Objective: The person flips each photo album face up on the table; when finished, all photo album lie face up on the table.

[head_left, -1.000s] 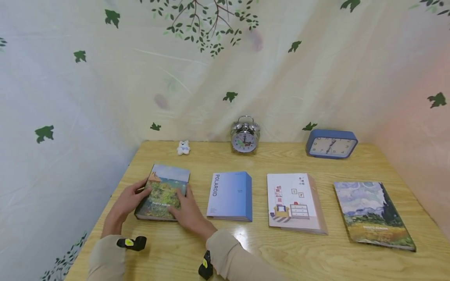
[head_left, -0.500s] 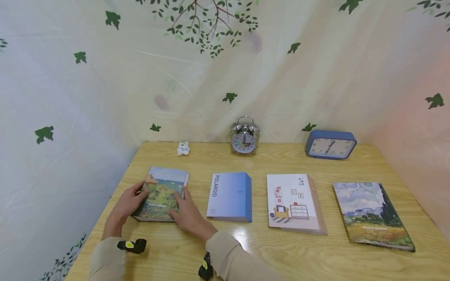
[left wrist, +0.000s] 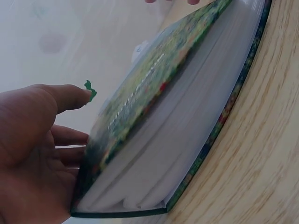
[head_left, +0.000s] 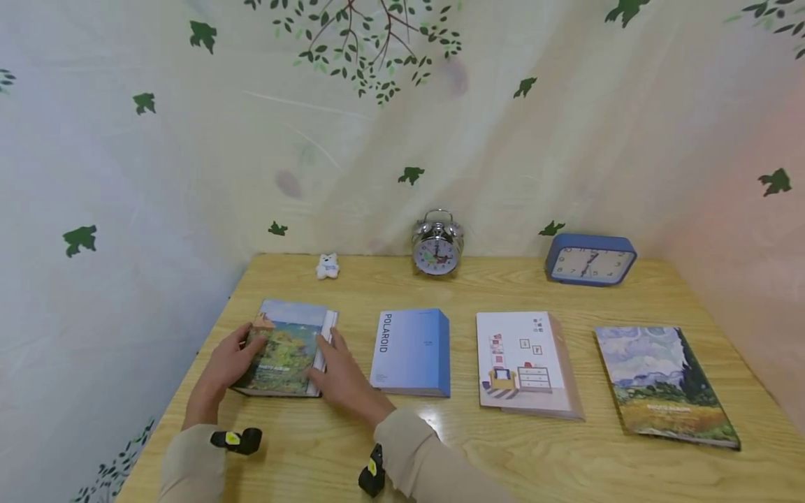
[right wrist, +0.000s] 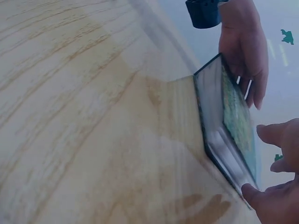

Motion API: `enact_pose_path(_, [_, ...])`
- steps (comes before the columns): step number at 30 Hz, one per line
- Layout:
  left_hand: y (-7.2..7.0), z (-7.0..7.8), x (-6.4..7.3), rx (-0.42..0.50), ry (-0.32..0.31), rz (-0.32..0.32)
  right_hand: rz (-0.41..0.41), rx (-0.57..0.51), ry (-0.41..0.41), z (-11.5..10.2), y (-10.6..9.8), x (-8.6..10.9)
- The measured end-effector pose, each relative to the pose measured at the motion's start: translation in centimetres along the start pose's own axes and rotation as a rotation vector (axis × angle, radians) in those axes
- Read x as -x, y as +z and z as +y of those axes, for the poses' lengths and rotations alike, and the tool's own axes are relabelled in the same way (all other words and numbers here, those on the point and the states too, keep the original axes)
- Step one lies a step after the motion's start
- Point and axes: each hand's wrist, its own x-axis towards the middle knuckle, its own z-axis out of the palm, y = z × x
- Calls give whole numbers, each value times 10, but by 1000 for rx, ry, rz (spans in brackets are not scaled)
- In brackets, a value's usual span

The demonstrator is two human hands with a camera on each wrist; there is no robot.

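Observation:
A photo album [head_left: 286,349] with a painted garden-and-sea cover lies at the table's left, its pale page edges [head_left: 328,328] showing on the right. My left hand [head_left: 229,356] is at its spine side; in the left wrist view the thumb [left wrist: 70,96] extends apart from the cover while the fingers lie behind the spine. My right hand [head_left: 342,374] is at the opposite side, fingers extended. In the right wrist view one fingertip [right wrist: 250,190] touches the page side, and other digits stand off the cover. The album's underside is hidden.
To the right lie a blue POLAROID album [head_left: 410,353], a white album with a furniture drawing [head_left: 518,363] and another painted album [head_left: 660,384]. Along the back stand a white bear figure [head_left: 328,266], a silver alarm clock [head_left: 437,251] and a blue clock [head_left: 591,262].
The album's top cover has shifted left, uncovering a wider strip of page edges on the right. Both hands have stayed at its sides, the left moving slightly left.

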Motion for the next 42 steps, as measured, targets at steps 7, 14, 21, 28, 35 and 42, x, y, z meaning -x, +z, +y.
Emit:
enact_pose_path(7, [1, 12, 2, -38, 108, 209, 60, 58, -29, -5, -18, -3])
enact_pose_path(14, [5, 33, 3, 11, 221, 352, 129, 3, -35, 0, -50, 2])
enact_pose_path(21, [17, 53, 2, 64, 257, 296, 222, -32, -28, 13, -86, 11])
enact_pose_path(28, [36, 73, -1, 178, 307, 194, 312, 17, -8, 32, -110, 21])
enact_pose_path(35, [64, 87, -1, 219, 351, 72, 370, 10, 42, 51, -125, 40])
enact_pose_path(42, [91, 97, 1, 211, 334, -7, 394, 55, 103, 78, -128, 57])
